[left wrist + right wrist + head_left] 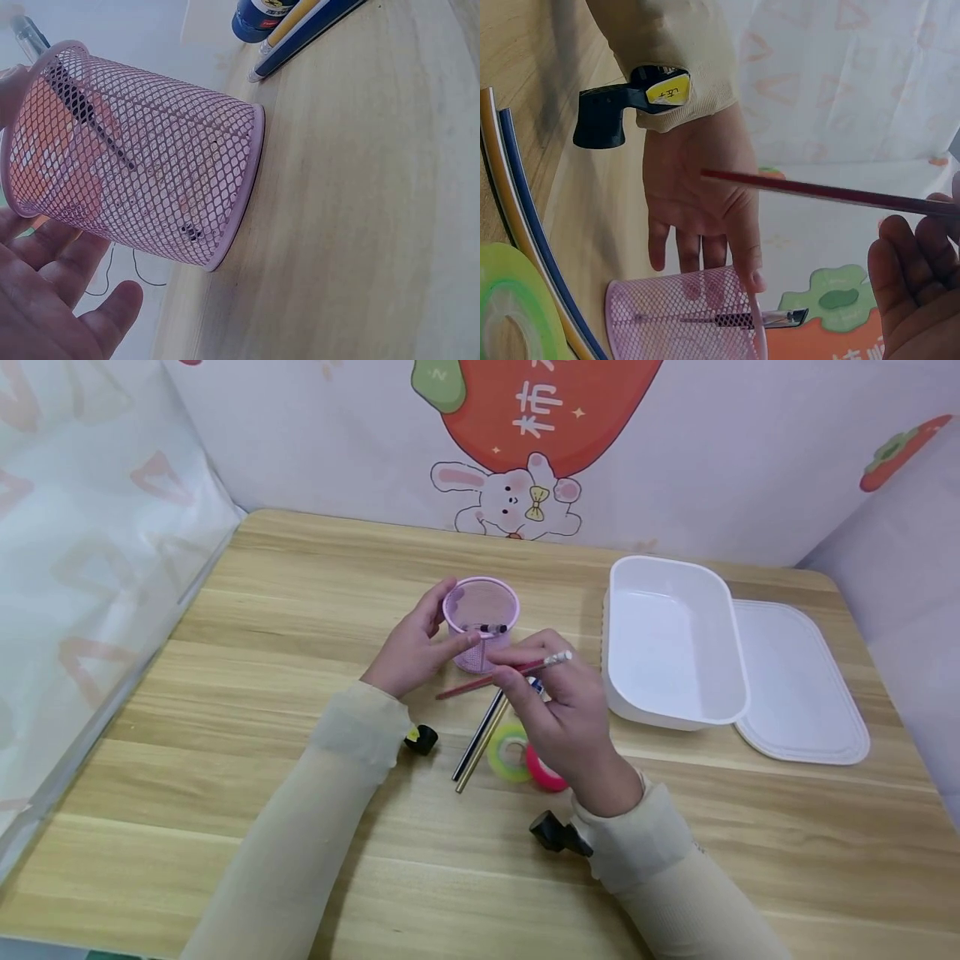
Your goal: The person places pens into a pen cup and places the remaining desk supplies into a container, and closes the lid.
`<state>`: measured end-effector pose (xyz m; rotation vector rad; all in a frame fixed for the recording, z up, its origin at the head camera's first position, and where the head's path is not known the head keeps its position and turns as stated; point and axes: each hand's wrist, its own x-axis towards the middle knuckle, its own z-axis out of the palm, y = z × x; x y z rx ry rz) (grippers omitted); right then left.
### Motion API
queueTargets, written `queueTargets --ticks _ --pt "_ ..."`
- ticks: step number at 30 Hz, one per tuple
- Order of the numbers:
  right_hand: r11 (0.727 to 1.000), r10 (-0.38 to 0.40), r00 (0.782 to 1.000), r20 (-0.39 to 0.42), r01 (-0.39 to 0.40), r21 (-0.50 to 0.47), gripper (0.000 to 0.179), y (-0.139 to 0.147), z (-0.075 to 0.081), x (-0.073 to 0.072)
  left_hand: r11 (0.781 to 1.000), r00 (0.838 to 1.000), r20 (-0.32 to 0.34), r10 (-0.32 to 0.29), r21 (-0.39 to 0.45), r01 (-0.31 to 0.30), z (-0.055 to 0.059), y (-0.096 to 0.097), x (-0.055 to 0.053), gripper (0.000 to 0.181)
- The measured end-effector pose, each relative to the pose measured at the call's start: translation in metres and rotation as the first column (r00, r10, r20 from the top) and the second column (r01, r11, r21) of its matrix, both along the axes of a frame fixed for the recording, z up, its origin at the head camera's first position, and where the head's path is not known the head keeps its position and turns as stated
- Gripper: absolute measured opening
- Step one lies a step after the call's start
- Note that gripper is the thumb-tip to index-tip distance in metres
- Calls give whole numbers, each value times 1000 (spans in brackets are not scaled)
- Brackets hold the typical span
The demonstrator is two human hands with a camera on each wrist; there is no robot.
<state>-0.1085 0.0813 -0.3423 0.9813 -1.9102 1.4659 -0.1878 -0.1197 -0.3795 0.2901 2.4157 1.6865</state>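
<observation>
A pink mesh pen holder (482, 653) stands upright on the table, a dark clear-barreled pen (754, 319) leaning inside it. My left hand (416, 647) holds the holder from the left, its thumb at the near rim and the other fingers round the far side. Just right of the holder, my right hand (566, 710) pinches a red pencil (463, 687) between thumb and fingers. The pencil slants across the front of the holder, its white end (558, 657) pointing up to the right. Below it lie a dark blue pencil (477, 735) and a gold one (483, 745), side by side.
A yellow-green tape roll (501, 762) and a pink one (545, 773), partly under my right hand, lie beside the pencils. Near them is a blue cylindrical item (259, 19). A white plastic box (675, 652) stands to the right, its lid (798, 685) beyond it.
</observation>
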Motion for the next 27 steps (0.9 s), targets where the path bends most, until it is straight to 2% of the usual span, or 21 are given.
queueTargets --ticks 3,8,12,19,27 --pt "998 -25 1000 9 25 53 42 1 1 1 1000 1000 -2 2 -3 -2 1 0 1 90" --pt "998 -3 999 43 0 69 27 2 3 1 1000 1000 -13 -5 -8 5 1 1 1 90" --pt "999 43 997 66 -44 9 44 3 5 2 1000 1000 -21 -10 -7 9 1 1 1 90" --pt "993 95 995 25 -93 -72 33 3 5 0 1000 1000 -20 -4 -8 4 0 1 0 91" --pt "967 150 988 36 -139 -214 57 5 3 0 1000 1000 -17 2 -17 -2 1 1 0 91"
